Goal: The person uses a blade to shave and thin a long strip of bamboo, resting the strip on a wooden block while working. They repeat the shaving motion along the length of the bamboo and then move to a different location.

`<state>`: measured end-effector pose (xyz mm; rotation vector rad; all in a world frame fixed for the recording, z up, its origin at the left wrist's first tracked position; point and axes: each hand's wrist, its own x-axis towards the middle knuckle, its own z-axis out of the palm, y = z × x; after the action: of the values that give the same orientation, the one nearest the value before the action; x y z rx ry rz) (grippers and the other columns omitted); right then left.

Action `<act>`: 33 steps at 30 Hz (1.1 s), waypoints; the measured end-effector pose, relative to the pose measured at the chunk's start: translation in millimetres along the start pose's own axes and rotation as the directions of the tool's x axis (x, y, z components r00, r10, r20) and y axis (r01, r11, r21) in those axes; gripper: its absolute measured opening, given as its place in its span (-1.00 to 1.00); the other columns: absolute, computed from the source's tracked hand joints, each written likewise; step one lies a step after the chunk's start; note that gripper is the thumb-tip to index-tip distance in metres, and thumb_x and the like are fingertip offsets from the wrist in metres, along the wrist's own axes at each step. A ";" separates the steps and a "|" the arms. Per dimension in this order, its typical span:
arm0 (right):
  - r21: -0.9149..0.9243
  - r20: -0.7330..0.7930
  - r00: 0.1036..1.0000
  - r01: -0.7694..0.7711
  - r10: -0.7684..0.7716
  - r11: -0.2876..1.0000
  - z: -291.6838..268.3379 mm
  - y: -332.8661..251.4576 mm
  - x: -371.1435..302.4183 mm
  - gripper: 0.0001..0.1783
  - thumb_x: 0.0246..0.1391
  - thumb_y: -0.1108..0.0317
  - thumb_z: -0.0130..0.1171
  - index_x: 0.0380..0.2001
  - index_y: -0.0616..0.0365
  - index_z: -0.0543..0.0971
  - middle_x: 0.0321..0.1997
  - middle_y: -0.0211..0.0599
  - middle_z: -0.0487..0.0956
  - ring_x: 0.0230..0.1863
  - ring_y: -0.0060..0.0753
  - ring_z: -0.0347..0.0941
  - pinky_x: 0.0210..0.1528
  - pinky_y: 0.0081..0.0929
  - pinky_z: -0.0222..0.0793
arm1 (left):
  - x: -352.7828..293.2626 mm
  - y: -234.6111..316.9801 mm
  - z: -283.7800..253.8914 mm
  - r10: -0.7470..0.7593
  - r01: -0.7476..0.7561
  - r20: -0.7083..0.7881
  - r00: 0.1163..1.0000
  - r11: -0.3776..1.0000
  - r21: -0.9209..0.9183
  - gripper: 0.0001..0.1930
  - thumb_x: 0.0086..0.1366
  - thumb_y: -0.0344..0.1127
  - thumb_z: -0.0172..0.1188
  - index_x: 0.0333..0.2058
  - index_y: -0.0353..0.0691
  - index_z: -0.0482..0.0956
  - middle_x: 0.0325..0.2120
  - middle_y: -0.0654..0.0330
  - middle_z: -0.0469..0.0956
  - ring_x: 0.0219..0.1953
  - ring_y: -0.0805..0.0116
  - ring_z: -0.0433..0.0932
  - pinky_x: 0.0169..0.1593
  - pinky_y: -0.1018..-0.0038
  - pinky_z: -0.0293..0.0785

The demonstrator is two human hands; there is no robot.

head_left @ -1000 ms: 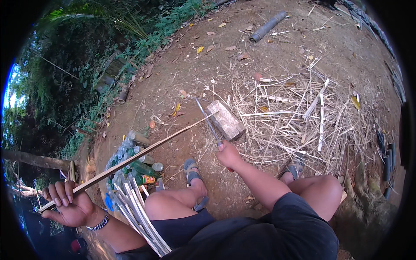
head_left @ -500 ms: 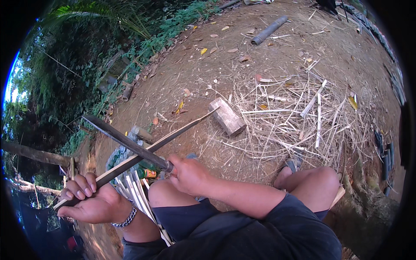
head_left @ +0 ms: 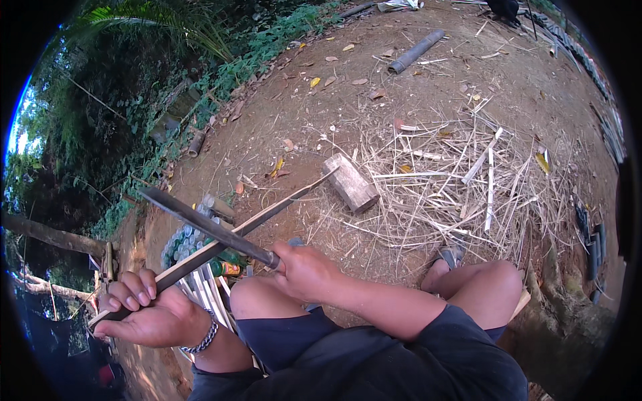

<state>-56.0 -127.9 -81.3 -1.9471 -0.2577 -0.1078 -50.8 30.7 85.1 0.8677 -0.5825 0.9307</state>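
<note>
My left hand [head_left: 144, 313] grips the near end of a long thin bamboo strip [head_left: 267, 210] that runs up and to the right toward a short wooden block [head_left: 350, 182] on the ground. My right hand [head_left: 304, 269] is closed on the handle of a long dark blade [head_left: 204, 224]. The blade lies across the strip, pointing up and to the left. I sit with both knees bent, a sandalled foot [head_left: 447, 262] on the dirt.
A heap of bamboo slivers and shavings [head_left: 461, 180] covers the ground to the right. Cut strips [head_left: 210, 294] lie by my left thigh near several bottles [head_left: 190, 240]. A grey pipe [head_left: 416, 51] lies far ahead. Bushes slope away at left.
My right hand left the ground near the block, took up the blade and brought it across the strip. My left hand drew the strip closer and higher.
</note>
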 end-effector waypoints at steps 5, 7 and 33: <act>-0.038 0.001 0.949 -0.315 0.315 0.948 -18.5 73.6 13.0 -0.72 -0.01 0.39 0.09 -0.20 0.22 0.40 -0.40 0.04 0.58 -0.31 0.13 0.54 -0.22 -0.03 0.44 | 2.3 -1.3 4.5 -0.006 0.006 0.005 1.000 1.000 0.030 -0.52 0.28 0.22 0.06 -0.50 -0.10 0.31 -0.68 0.39 0.17 -0.68 0.59 0.15 -0.63 0.66 0.06; -0.075 -0.045 0.938 -0.347 0.344 0.935 -22.7 100.9 8.0 -0.73 0.00 0.39 0.08 -0.19 0.21 0.40 -0.38 0.03 0.58 -0.32 0.11 0.55 -0.23 -0.04 0.44 | 7.1 -1.8 8.1 0.006 -0.006 0.029 1.000 1.000 0.006 -0.52 0.27 0.21 0.07 -0.49 -0.11 0.31 -0.68 0.39 0.16 -0.67 0.59 0.15 -0.63 0.66 0.06; -0.064 0.017 0.995 -0.102 0.103 0.993 -12.5 29.1 10.6 -0.82 -0.04 0.36 0.09 -0.33 0.13 0.39 -0.50 0.01 0.54 -0.41 0.15 0.51 -0.35 0.00 0.40 | 13.2 -8.2 -5.2 0.010 -0.009 -0.021 1.000 0.999 0.043 -0.51 0.26 0.21 0.09 -0.49 -0.14 0.35 -0.67 0.38 0.19 -0.68 0.60 0.16 -0.61 0.66 0.11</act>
<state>-38.4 -148.6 -100.7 -2.0212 -0.1689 -0.0297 -36.8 38.3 89.2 0.8928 -0.5508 0.9630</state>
